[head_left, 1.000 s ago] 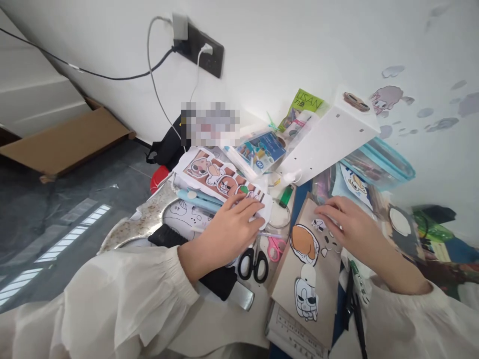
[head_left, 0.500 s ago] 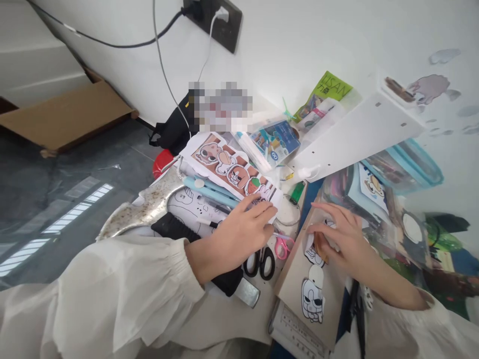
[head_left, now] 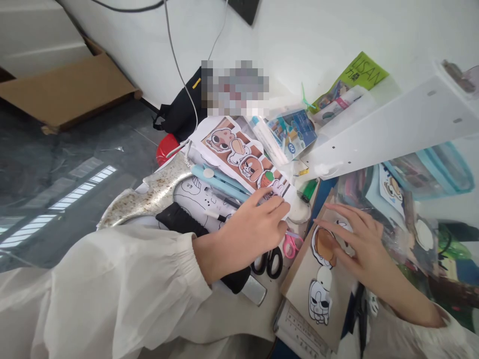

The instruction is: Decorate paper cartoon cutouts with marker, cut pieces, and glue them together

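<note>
My left hand (head_left: pixel 249 232) rests palm down on the cluttered table, fingers stretched onto the lower edge of a printed strip of cartoon dogs (head_left: pixel 245 162). My right hand (head_left: pixel 357 244) lies flat with spread fingers on a brown card (head_left: pixel 303 284), its fingertips pressing an orange and white cartoon sticker (head_left: pixel 324 246). A second white cartoon sticker (head_left: pixel 320 299) sits lower on the same card. Neither hand holds anything.
Black scissors (head_left: pixel 267 262) and pink scissors (head_left: pixel 292 244) lie between my hands. Blue pens (head_left: pixel 220 182), a green lighter (head_left: pixel 307 189), a white panel (head_left: pixel 392 132), packets and a blue-lidded box (head_left: pixel 434 172) crowd the table. A wall rises behind, with cardboard (head_left: pixel 67 89) on the floor at left.
The view has tilted down and shifted left. My right hand slid down the brown card onto the orange sticker. My left hand stayed on the printed strip.
</note>
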